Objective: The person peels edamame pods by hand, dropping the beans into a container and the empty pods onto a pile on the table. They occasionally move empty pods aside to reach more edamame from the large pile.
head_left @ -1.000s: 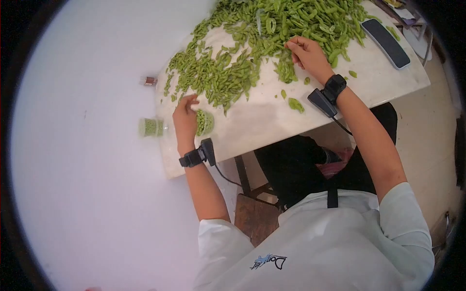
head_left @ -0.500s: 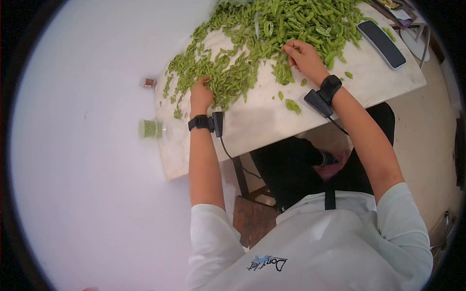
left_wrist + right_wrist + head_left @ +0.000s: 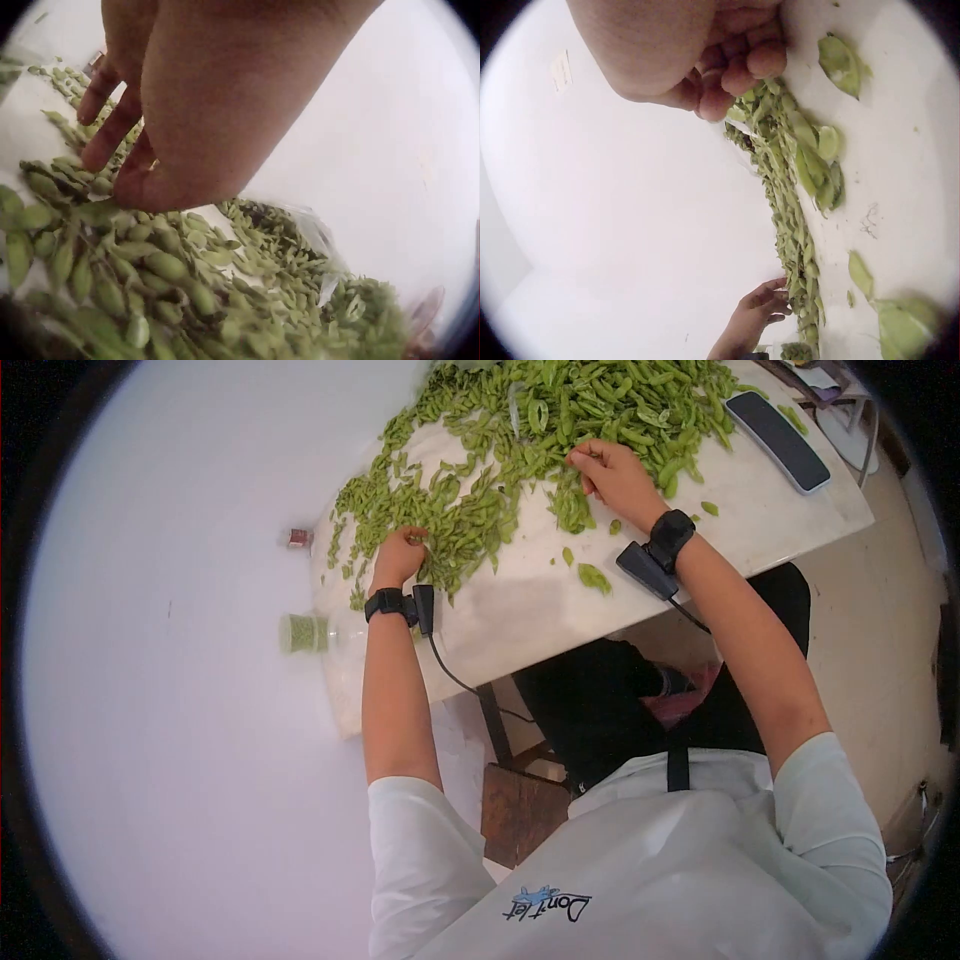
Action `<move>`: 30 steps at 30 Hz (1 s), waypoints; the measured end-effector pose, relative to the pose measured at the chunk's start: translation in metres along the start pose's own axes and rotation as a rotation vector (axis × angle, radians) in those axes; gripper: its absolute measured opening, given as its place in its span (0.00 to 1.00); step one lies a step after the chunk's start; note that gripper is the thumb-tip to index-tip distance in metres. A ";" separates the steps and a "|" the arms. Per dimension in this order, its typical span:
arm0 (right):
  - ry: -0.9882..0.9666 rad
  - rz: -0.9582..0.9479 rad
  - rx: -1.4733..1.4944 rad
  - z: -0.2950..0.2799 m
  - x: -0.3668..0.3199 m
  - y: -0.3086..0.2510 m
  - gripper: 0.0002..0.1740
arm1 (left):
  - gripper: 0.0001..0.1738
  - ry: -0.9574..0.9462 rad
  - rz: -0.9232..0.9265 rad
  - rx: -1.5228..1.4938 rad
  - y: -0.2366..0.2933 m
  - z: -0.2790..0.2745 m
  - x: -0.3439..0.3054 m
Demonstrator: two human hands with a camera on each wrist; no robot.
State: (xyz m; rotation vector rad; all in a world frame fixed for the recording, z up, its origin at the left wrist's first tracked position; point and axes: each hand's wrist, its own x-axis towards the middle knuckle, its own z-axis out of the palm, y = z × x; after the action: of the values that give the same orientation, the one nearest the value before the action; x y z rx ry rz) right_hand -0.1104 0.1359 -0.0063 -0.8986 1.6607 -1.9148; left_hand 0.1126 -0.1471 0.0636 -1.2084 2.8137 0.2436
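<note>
My left hand [image 3: 400, 555] is at the near left edge of a broad spread of green bean pods [image 3: 470, 525]. In the left wrist view its thumb [image 3: 139, 187] reaches down to the pods, with the other fingers loosely bent and apart. My right hand [image 3: 618, 482] hovers by the heap of larger pods [image 3: 650, 405], fingers loosely curled. The right wrist view shows its fingertips [image 3: 742, 75] near the thumb, with nothing visible between them. A clear cup of shelled beans [image 3: 795, 350] stands near my left wrist, mostly hidden by it in the head view.
Loose pods [image 3: 593, 578] lie on the white table [image 3: 560, 605] below my right hand. A long black-faced device [image 3: 778, 442] rests at the right edge. At the left edge are a clear container with green contents [image 3: 303, 633] and a small red-labelled one [image 3: 298, 538].
My left hand has gone from beside the cup of beans up to the pods, then slightly left along their edge. My right hand stays by the heap with its fingers in much the same pose.
</note>
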 end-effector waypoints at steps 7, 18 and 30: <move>-0.006 -0.001 -0.028 0.002 0.001 0.000 0.14 | 0.15 0.111 0.108 0.058 -0.004 0.012 -0.004; -0.021 0.011 -0.026 0.002 0.002 0.001 0.13 | 0.14 0.086 0.146 0.034 0.001 0.008 -0.016; -0.104 -0.035 0.065 0.004 0.003 -0.002 0.18 | 0.13 0.145 0.332 -1.356 0.129 0.026 -0.042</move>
State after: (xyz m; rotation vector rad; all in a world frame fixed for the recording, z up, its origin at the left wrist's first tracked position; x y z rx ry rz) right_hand -0.1096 0.1317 -0.0041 -0.9898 1.5243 -1.8997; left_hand 0.0476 -0.0253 0.0583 -0.7311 2.7794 2.3840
